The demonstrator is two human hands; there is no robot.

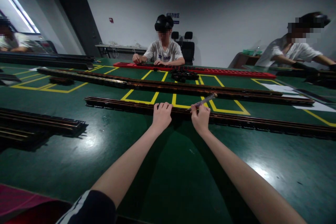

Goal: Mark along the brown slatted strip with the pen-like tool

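A long, thin dark rail [249, 119] with copper-coloured lines along it lies across the table in front of me. My left hand [162, 117] rests on it near the middle, fingers curled over its far edge. Just to the right, my right hand [201, 117] pinches a slim pen-like tool [207, 99] with a clear handle. The tool slants up to the right, and its thin tip points down at the rail between my hands. Whether the tip touches the rail I cannot tell.
More dark rails [157, 85] lie beyond, with others [39, 122] at left. A heap of black parts [183, 74] sits by a red slotted bar [223, 72]. Across the green table [173, 182] a person [165, 50] works; another person [294, 49] leans in at right. White papers [315, 106] lie at right.
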